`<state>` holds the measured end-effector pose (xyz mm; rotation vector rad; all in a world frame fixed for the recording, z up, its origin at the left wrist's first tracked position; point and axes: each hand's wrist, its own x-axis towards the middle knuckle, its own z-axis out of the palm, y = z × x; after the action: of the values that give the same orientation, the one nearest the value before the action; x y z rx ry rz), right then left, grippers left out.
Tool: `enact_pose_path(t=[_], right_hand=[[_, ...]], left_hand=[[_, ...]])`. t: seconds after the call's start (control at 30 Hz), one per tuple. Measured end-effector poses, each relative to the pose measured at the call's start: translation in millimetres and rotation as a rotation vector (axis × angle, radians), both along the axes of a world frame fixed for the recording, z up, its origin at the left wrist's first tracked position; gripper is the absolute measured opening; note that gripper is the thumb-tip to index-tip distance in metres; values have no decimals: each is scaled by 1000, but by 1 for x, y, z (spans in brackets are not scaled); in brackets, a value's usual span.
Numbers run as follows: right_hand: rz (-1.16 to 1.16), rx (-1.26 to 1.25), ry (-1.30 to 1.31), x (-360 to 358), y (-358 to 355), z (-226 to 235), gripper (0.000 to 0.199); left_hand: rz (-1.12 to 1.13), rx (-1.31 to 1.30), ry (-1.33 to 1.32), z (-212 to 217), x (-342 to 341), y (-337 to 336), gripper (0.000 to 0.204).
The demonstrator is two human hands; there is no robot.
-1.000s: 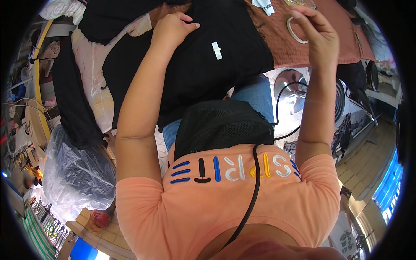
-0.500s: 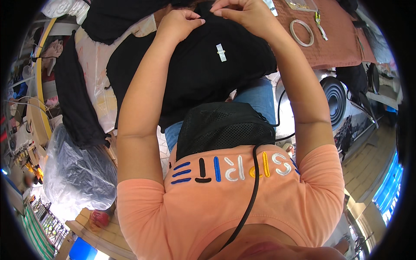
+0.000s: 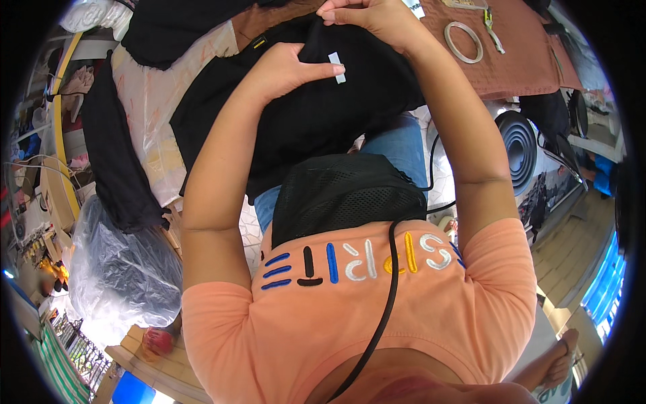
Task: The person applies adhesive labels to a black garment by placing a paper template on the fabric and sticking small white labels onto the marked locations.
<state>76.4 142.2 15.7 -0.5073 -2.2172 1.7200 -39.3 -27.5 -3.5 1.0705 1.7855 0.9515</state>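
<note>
A black garment (image 3: 296, 124) spreads over the table edge and my lap, with a small white label (image 3: 337, 68) on its upper side. My left hand (image 3: 279, 73) is at the garment, its thumb lying across the label, its other fingers largely hidden by a raised fold of cloth. Farther off, my right hand (image 3: 367, 20) pinches the garment's far edge between thumb and fingertips, holding the cloth up in a peak. To the left of that peak, a small black tag with yellow marking (image 3: 260, 42) shows on the cloth.
Right of the garment, a pale ring-shaped roll (image 3: 463, 42) and a yellow-green cutter (image 3: 493, 30) lie on brown cloth (image 3: 518, 67). More black pieces (image 3: 182, 30) lie far left. A clear plastic bag (image 3: 121, 262) bulges at left. Another person's bare limb (image 3: 555, 363) shows at lower right.
My left hand has moved nearer and right, from the garment's far edge to the white label. My right hand keeps its pinch, shifted slightly left. The black-and-yellow tag and another person's limb have appeared.
</note>
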Motion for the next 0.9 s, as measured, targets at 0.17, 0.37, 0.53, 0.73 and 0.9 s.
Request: enact_pose_path(t=[0.17,0.37,0.53,0.73,0.9], right_hand=[[-24,35,10,3,-2,1,8],[-1,446,186,6,8,-4,9],[285,176,-63,-28,-23,15,11],[769,651,-627,-37,1,21,17],[903,730,-716,-33,12,27,26]], left_hand=[[56,-3,29,-14,14,3,40],[79,-98,-40,-9,17,-1,35],[3,-5,275,-10,19,-3,36],[11,-44,280,-3,20,-6,32],[35,20,282,-7,19,-9,36]])
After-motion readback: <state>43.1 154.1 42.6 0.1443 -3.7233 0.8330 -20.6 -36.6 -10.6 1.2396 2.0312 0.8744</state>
